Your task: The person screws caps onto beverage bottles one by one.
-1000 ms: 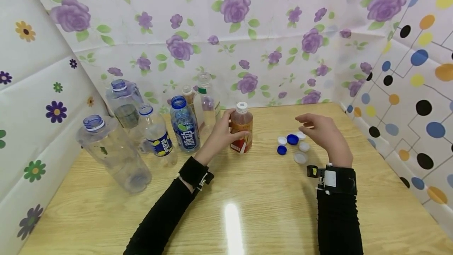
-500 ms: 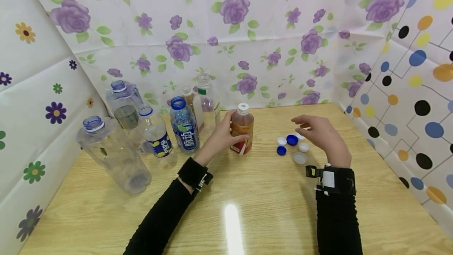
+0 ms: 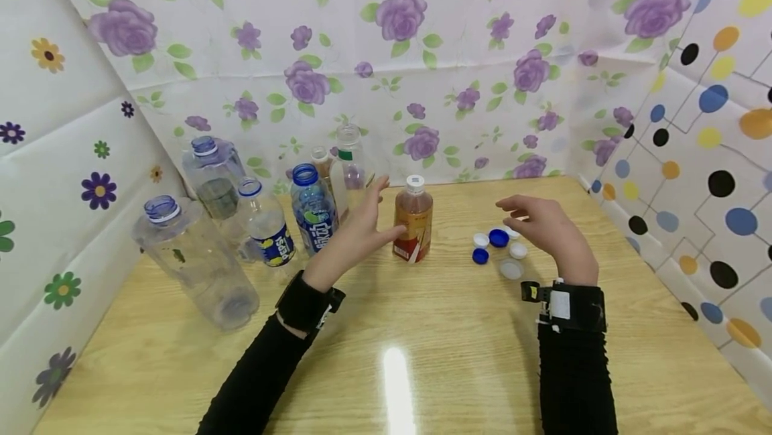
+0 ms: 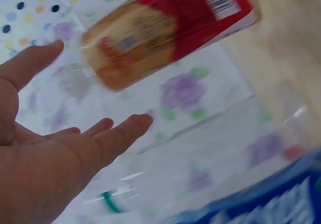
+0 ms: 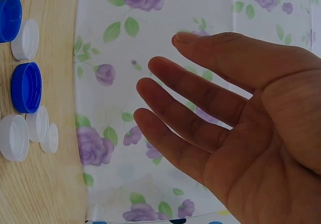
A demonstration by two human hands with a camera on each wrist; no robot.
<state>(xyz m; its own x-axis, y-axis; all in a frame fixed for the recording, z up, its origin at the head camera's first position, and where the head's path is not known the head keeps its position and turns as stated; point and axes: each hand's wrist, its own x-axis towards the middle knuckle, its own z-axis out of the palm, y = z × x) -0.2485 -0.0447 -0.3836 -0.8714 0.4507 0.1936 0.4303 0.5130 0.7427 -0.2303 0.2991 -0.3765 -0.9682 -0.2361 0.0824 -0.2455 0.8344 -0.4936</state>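
1. White sheeting printed with purple roses (image 3: 458, 39), rising behind a pale wood-grain table (image 3: 464, 348)
2. Two large clear plastic jugs with blue-rimmed, uncapped mouths, the front jug (image 3: 193, 267) and the rear jug (image 3: 223, 160), at the person's left
3. Smaller bottles beside them: a clear plastic bottle with a dark-blue Pepsi label (image 3: 276, 245), a blue-wrapped plastic bottle (image 3: 313, 214), a clear bottle with a green neck band (image 3: 348, 173) and a narrow brownish bottle (image 3: 322, 164), partly hidden
4. Left hand (image 3: 354, 232) and right hand (image 3: 551, 227), well apart; the left is spread with thumb parted from fingers, the right loosely bent, and neither grips anything
5. Amber plastic bottle with a red-and-gold label (image 3: 416, 220), upright between the hands; the step in hand appears to be handling this bottle, and working its top would call for left fingers around its body and right fingertips above. The head view overlaps thumb and bottle; the blurred left wrist view shows them apart
6. Six loose plastic caps, blue and white (image 3: 498, 238), near the right hand; only the right wrist view shows the bare palm
7. White plastic cap (image 3: 415, 183), seated on the amber bottle
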